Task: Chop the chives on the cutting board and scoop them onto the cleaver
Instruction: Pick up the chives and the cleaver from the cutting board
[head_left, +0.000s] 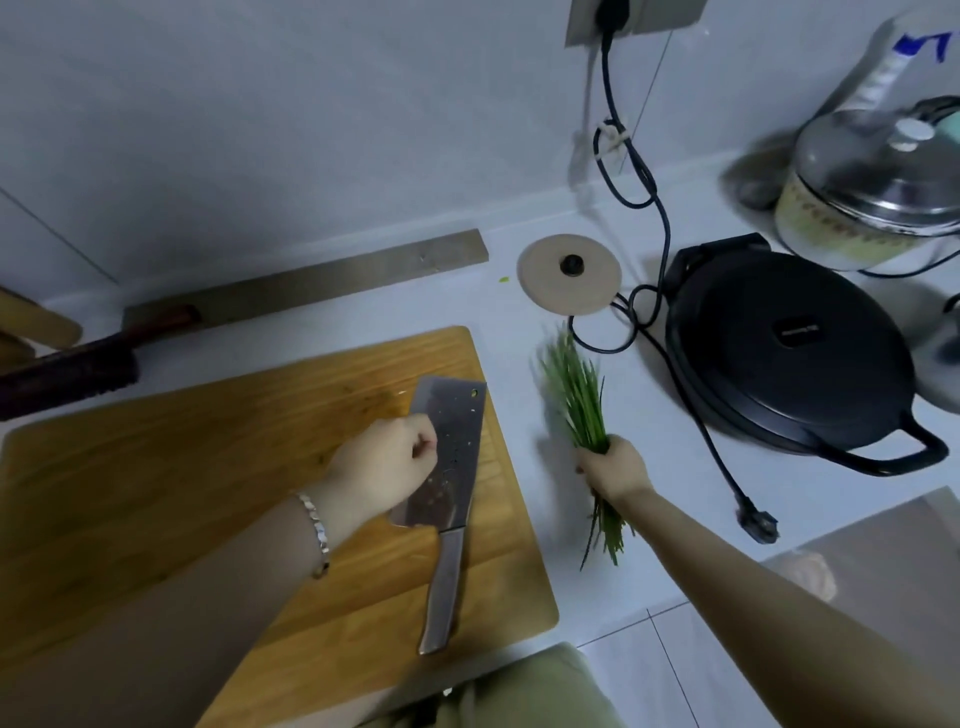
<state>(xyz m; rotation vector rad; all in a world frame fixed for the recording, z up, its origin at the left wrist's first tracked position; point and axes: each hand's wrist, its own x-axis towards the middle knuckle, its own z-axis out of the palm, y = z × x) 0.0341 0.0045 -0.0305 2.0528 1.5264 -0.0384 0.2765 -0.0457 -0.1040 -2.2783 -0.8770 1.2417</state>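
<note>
A steel cleaver (453, 457) lies flat on the right part of the wooden cutting board (208, 467), handle toward me. My left hand (382, 465) hovers over the blade's left edge with fingers curled, and nothing shows inside it. My right hand (615, 467) grips a bunch of long green chives (571, 395) around the middle, above the white counter just right of the board. The chive tips point away from me and the cut ends stick out below my fist.
A black electric pan (789, 358) sits right of the chives, its cord (691, 415) and plug trailing across the counter. A round wooden lid (569, 274) lies behind them. A lidded pot (878, 182) stands far right; a dark brush (67, 371) rests behind the board.
</note>
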